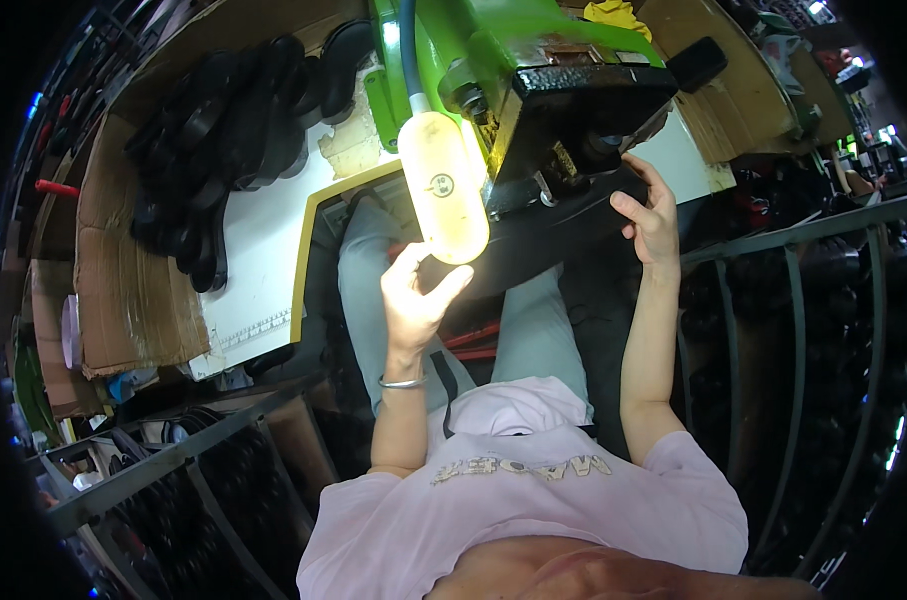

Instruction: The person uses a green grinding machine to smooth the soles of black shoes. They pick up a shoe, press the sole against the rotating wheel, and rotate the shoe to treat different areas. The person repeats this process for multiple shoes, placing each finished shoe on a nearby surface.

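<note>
A bright cream oblong lamp head (pixel 442 185) hangs in front of a green machine (pixel 534 28). My left hand (pixel 417 300) is curled at the lamp's lower end, thumb on the right side. The lamp hides some fingertips, so I cannot tell what they grip. Beneath the machine's black head (pixel 584 95) stretches a dark curved band (pixel 549 232), its kind unclear in the shadow. My right hand (pixel 652 220) is raised beside the band's right end. Its forefinger and thumb stand apart, the other fingers bent, with nothing plainly held.
Black shoe soles (pixel 219 120) are heaped at left on a white tabletop (pixel 249 270), with a cardboard box (pixel 139 290) around them. More cardboard (pixel 739 90) stands at the right. Metal rails (pixel 804 235) flank me on both sides. A yellow cloth (pixel 617 14) lies beyond the machine.
</note>
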`<state>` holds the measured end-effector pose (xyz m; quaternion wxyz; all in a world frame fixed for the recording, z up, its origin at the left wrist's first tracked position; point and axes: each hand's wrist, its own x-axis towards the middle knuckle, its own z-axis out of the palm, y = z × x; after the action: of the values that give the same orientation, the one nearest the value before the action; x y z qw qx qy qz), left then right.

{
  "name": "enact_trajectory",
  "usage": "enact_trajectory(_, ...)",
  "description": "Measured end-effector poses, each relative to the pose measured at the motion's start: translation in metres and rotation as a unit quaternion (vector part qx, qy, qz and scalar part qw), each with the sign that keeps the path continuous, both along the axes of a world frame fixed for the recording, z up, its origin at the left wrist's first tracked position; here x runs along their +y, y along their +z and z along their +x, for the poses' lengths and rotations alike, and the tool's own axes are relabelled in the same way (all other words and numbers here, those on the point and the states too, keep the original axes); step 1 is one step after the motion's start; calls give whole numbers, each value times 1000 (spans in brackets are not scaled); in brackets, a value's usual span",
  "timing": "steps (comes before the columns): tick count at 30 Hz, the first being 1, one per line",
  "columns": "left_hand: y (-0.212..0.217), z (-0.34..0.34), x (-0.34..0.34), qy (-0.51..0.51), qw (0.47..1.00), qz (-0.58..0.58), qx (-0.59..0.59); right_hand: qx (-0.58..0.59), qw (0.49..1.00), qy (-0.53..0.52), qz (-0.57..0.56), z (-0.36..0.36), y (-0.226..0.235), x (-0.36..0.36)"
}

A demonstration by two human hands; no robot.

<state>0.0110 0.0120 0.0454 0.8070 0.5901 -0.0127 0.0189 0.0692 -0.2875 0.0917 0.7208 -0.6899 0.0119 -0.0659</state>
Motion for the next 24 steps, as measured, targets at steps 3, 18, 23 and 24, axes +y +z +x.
enact_trajectory(3, -12, -6, 2, 13, 1000, -12, 4, -34, 999, 24, 30, -8, -7, -3)
enact_trajectory(18, 3, 9, -53, 56, 997, -35, -30, -36, 996, -28, -73, 19, 8, -40)
enact_trajectory(23, -1, 5, -28, 37, 999, 11, -26, -37, 997, 7, -68, 20, 8, -19)
enact_trajectory(24, -3, 4, -23, 27, 999, 10, -18, -43, 996, 4, -75, 18, 9, -16)
